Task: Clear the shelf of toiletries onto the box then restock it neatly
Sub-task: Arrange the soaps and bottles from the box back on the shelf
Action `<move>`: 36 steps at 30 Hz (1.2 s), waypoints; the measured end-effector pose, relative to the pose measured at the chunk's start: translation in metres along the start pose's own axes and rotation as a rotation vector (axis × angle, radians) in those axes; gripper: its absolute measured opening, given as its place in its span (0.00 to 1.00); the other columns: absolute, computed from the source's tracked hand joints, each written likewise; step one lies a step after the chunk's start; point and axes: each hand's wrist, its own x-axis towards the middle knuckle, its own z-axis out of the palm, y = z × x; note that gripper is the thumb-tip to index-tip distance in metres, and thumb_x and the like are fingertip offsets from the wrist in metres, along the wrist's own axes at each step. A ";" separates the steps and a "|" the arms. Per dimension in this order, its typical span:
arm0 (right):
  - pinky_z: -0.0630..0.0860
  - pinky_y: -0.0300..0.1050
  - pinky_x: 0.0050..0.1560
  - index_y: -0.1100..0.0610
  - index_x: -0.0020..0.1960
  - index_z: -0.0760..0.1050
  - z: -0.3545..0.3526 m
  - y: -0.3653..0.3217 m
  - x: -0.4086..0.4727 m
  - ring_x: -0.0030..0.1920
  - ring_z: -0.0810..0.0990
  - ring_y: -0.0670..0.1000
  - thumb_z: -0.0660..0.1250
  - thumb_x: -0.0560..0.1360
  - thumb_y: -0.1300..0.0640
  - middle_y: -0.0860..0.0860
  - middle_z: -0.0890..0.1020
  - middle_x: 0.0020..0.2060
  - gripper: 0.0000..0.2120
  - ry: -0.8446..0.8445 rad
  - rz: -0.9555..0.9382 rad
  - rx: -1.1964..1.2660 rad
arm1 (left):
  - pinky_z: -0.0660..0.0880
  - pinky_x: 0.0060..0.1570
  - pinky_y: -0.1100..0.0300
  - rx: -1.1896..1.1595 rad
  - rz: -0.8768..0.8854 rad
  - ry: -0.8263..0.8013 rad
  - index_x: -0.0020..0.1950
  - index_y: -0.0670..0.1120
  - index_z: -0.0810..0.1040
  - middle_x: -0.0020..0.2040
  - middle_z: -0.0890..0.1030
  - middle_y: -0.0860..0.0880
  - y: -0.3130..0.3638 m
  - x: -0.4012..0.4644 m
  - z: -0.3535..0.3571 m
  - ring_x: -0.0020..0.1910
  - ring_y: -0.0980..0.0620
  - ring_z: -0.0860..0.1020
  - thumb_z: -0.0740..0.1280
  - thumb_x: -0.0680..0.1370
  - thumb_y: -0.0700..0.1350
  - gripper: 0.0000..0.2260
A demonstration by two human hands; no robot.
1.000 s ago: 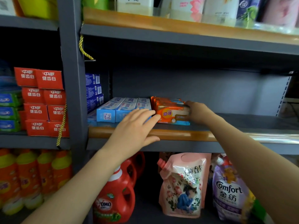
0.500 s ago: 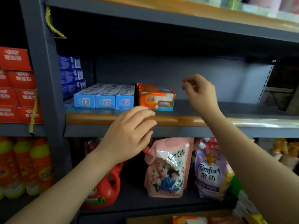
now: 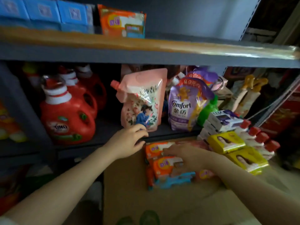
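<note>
Reaching down to the brown cardboard box (image 3: 129,189), the right hand (image 3: 188,157) is settling over the orange plastic-wrapped soap packs (image 3: 168,168) stacked near the box's far edge — fingers are spread across the wrapping, but whether they are gripping it I cannot tell. The left hand (image 3: 128,142) is hovering loosely curled, holding nothing, just by the box's far left corner. Restocking looks to be the step underway: one matching orange soap pack (image 3: 122,21) is already sitting on the grey metal shelf (image 3: 178,57) beside blue cartons (image 3: 48,13). Next up, probably — pinching a pack and lifting it beside that one.
</note>
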 end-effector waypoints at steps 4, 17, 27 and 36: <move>0.57 0.43 0.70 0.52 0.76 0.51 0.017 0.000 -0.002 0.73 0.58 0.51 0.71 0.69 0.42 0.51 0.58 0.75 0.44 -0.012 0.026 -0.084 | 0.69 0.60 0.58 -0.144 -0.206 -0.180 0.68 0.50 0.68 0.67 0.67 0.54 0.008 0.000 0.026 0.64 0.56 0.68 0.62 0.78 0.51 0.18; 0.78 0.40 0.47 0.54 0.61 0.66 -0.015 0.013 -0.031 0.48 0.80 0.43 0.73 0.66 0.42 0.47 0.79 0.50 0.31 0.553 0.112 0.838 | 0.65 0.64 0.53 -0.206 -0.527 -0.438 0.72 0.45 0.63 0.67 0.67 0.45 0.017 0.025 0.056 0.68 0.45 0.64 0.66 0.73 0.61 0.34; 0.80 0.51 0.48 0.57 0.51 0.74 -0.007 0.014 -0.006 0.40 0.83 0.52 0.70 0.61 0.45 0.53 0.85 0.39 0.23 0.432 0.262 1.476 | 0.71 0.44 0.60 -0.279 -0.609 -0.415 0.57 0.47 0.73 0.56 0.73 0.50 0.023 0.022 0.049 0.49 0.52 0.75 0.73 0.67 0.59 0.25; 0.80 0.52 0.49 0.56 0.63 0.70 -0.006 0.025 0.010 0.46 0.82 0.56 0.69 0.73 0.60 0.58 0.82 0.50 0.19 0.502 0.392 1.580 | 0.74 0.40 0.59 -0.390 -0.657 -0.243 0.53 0.51 0.65 0.54 0.75 0.51 0.032 0.010 0.041 0.48 0.54 0.76 0.77 0.65 0.52 0.26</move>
